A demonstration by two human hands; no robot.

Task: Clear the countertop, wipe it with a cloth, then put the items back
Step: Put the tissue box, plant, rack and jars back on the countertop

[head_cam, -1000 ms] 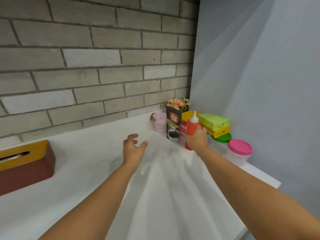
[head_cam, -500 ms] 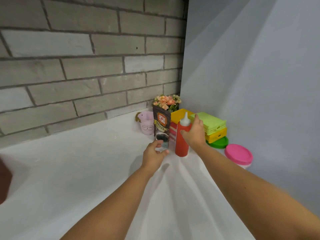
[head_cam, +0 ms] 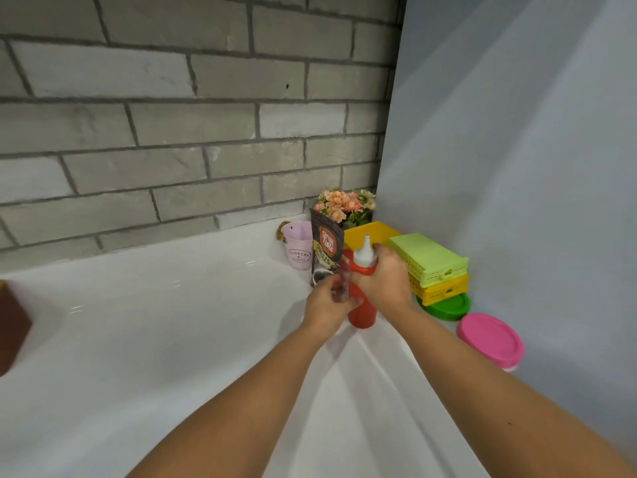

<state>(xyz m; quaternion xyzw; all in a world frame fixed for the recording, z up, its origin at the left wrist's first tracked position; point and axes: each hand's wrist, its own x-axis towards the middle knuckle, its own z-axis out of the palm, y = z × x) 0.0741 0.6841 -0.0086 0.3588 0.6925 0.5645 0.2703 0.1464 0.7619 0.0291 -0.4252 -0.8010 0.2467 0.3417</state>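
A red squeeze bottle (head_cam: 362,313) with a white nozzle cap stands on the white countertop (head_cam: 138,322) in the far right corner. My right hand (head_cam: 387,282) grips its upper part from the right. My left hand (head_cam: 325,303) is just left of the bottle, with its fingers curled round a small clear container (head_cam: 344,282). That container stands between the bottle and a dark coffee pouch (head_cam: 325,248). Its lower part is hidden by my fingers.
A pink cup (head_cam: 298,248) and a pot of flowers (head_cam: 344,205) stand by the brick wall. Green basket (head_cam: 427,258) lies stacked on a yellow basket (head_cam: 443,289) over a green lid (head_cam: 448,308). Pink-lidded tub (head_cam: 489,339) is at the right, brown tissue box (head_cam: 12,326) at far left.
My left hand has gone from the bare countertop to the clear container beside the bottle and closed on it. My right hand keeps hold of the red bottle. The view has swung right.
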